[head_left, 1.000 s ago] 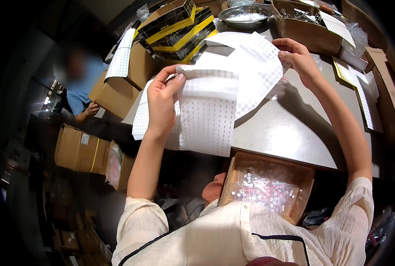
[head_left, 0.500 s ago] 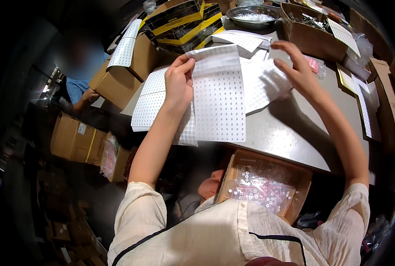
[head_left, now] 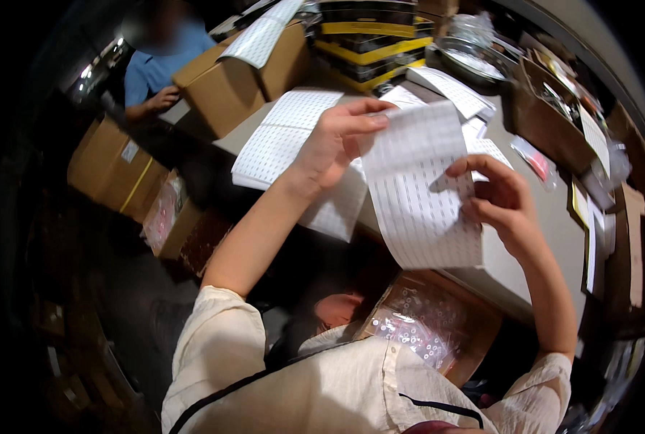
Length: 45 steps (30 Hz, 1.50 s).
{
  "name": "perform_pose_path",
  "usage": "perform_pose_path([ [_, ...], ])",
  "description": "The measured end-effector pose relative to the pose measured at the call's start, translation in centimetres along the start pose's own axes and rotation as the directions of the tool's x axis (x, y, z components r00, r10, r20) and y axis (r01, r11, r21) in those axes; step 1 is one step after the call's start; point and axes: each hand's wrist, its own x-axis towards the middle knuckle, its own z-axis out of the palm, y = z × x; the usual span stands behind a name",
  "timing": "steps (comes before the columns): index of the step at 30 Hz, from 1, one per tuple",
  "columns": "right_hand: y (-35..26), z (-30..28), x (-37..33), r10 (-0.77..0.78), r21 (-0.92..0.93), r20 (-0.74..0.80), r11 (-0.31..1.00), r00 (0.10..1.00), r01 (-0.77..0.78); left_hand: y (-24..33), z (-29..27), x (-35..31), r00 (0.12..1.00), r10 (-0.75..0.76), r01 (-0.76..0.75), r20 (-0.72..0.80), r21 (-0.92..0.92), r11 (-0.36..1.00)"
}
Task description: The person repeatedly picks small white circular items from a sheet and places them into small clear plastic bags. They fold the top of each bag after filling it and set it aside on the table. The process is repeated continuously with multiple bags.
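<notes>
My left hand [head_left: 345, 141] pinches the upper left corner of a white sheet of small printed labels [head_left: 420, 202], which hangs slightly curved above the table's front edge. At the sheet's right edge is my right hand [head_left: 499, 199], its fingers bent and thumb and index finger apart. Its index fingertip is in front of the printed face; whether it touches the paper is not clear. Below my left forearm another pale sheet [head_left: 337, 213] overhangs the table edge. A stack of similar label sheets [head_left: 282, 137] lies to the left of it.
An open carton of bagged white rings [head_left: 423, 329] sits below the table [head_left: 554, 239] edge. Black and yellow boxes [head_left: 369, 47], a metal bowl [head_left: 474, 61] and a carton of metal parts [head_left: 554, 108] stand behind. A person in blue [head_left: 152, 76] is beside a brown carton [head_left: 221, 90] at left.
The label sheet has moved right and toward me and now bends. My right hand has come down to its right edge. The whole view has shifted and tilted.
</notes>
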Motion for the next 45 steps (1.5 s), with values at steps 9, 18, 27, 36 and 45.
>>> perform_pose_path([
  [9, -2.2, 6.0, 4.8, 0.227, -0.128, 0.271, 0.972, 0.936, -0.199, 3.6, -5.1, -5.4, 0.999, -0.042, 0.041, -0.004, 0.289, 0.956],
  [18, 1.4, 8.7, 14.6, 0.311, 0.134, 0.323, 0.92, 0.894, -0.369, 4.3, -19.1, -2.4, 0.897, 0.44, -0.052, -0.039, 0.98, 0.194],
  [27, 3.2, 10.8, 20.5, 0.426, -0.038, 0.419, 0.891, 0.802, -0.453, 5.9, -21.4, 1.0, 0.888, 0.139, -0.335, 0.439, 0.823, -0.458],
  [36, 6.0, 13.2, 19.4, 0.343, 0.126, 0.24, 0.916, 0.908, -0.38, 6.8, -19.1, 0.6, 0.976, 0.216, 0.004, -0.037, 0.988, 0.152],
  [45, 5.3, 14.1, 19.7, 0.31, -0.287, 0.22, 0.927, 0.925, -0.243, 5.4, -17.2, -2.6, 0.956, 0.277, -0.092, 0.097, 0.995, -0.031],
])
